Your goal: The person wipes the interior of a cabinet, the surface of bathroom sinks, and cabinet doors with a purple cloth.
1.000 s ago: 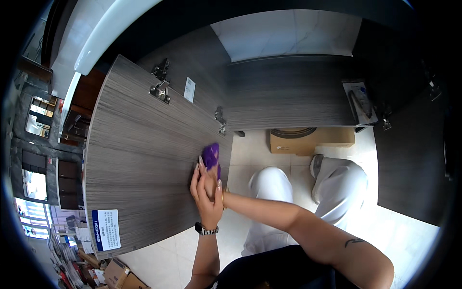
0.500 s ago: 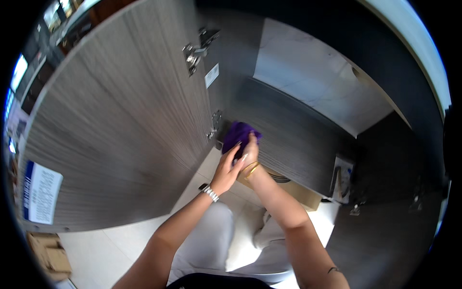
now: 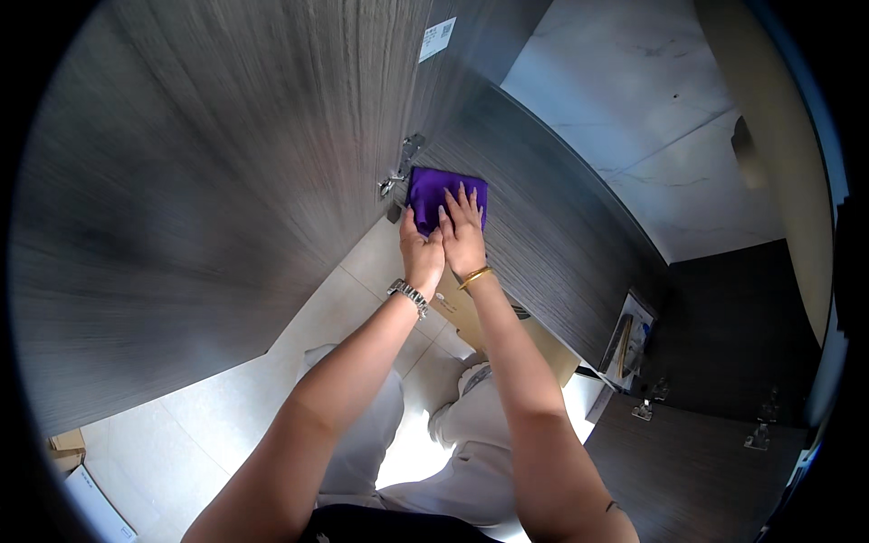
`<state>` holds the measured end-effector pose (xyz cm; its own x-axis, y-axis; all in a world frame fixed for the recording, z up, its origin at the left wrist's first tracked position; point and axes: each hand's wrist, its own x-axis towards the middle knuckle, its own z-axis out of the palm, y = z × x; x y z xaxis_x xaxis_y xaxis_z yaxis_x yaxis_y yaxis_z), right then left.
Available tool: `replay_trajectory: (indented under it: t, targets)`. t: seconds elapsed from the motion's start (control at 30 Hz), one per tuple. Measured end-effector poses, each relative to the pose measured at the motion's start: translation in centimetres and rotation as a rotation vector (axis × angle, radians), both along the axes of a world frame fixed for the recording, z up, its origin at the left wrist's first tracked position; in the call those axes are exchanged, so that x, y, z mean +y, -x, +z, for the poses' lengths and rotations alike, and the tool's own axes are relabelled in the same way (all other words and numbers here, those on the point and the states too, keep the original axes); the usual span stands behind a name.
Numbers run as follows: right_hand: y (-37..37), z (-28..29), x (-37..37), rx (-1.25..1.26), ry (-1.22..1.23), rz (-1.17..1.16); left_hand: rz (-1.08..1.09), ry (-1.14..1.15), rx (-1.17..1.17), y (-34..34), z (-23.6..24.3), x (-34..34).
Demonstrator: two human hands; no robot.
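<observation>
A folded purple cloth [image 3: 433, 188] lies on the dark wood-grain base panel [image 3: 552, 244] of a cabinet, at its left front corner. My right hand [image 3: 464, 240] rests on top of the cloth, fingers spread and pressed flat. Close beside it, my left hand [image 3: 423, 258] holds the cloth's near edge; its thumb shows, while the other fingers are mostly hidden.
A cabinet door [image 3: 217, 190] swings wide on the left, with a metal hinge [image 3: 398, 172] near the cloth. The right door [image 3: 706, 462] hangs low. A small holder with tools [image 3: 626, 344] stands inside at right. A cardboard box [image 3: 548, 351] sits below the panel.
The bunched cloth now lies flatter and squarer. My right fingers have spread out over it, and my left hand has shifted to its near edge. The view has moved closer to the cabinet.
</observation>
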<state>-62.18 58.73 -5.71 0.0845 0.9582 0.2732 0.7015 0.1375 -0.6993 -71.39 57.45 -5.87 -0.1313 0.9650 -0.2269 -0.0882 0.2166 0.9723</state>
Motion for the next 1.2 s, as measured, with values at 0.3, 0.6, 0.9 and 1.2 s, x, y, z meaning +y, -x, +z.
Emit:
replay_trajectory:
  t: [0.3, 0.6, 0.9, 1.2]
  targets:
    - [1.3, -1.1, 2.5, -0.895, 0.083, 0.198, -0.191, -0.222, 0.594, 0.0, 1.6, 1.1]
    - [-0.3, -3.9, 6.4, -0.857, -0.009, 0.233, -0.231, -0.386, 0.968, -2.9, 0.0, 4.6]
    - [-14.7, -5.7, 11.9, -1.119, 0.118, -0.094, -0.553, -0.441, 1.113, -15.5, -0.8, 12.2]
    - [-29.1, -4.5, -0.7, -1.097, 0.476, -0.361, -0.817, -0.673, 0.968, -32.5, -1.8, 3.0]
